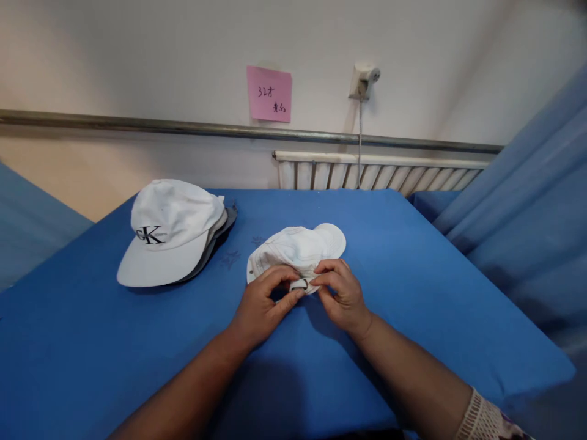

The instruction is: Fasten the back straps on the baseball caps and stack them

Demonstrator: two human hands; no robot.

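A white baseball cap [293, 244] lies on the blue-covered table, its brim pointing to the upper right. Both hands are at the cap's back strap [299, 285], where a small buckle shows. My left hand [266, 300] is closed on the strap, thumb below and fingers above. From the other side, my right hand [342, 293] pinches the strap near the buckle with thumb and fingertips. Part of the strap is hidden behind the fingers.
On the left stands a stack of caps [172, 235], a white one with black lettering on top and darker ones beneath. Behind the blue table [137, 342] are a radiator [380, 171], a metal pipe [192, 127], a plugged-in socket [361, 82] and a pink note [269, 93]. Blue curtains [532, 226] hang at the sides.
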